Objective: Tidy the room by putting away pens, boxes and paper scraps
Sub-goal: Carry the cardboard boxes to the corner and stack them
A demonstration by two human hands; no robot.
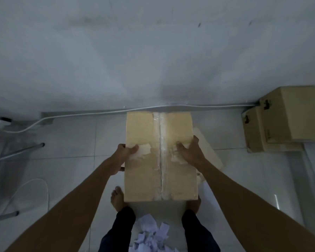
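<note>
- The left hand point(123, 157) curls round the left edge of the big box point(144, 128), thumb on top.
- The right hand point(189, 153) grips the right edge the same way.
- The big box sits between both hands, each just as near. Its long side points away from the person, toward the wall point(153, 51).
- Right of the big box, well apart, two more boxes point(289, 115) are stacked. That makes three boxes.
- On the near side of the big box, between the legs, lies one pile of paper scraps point(151, 235). No pens show.
</note>
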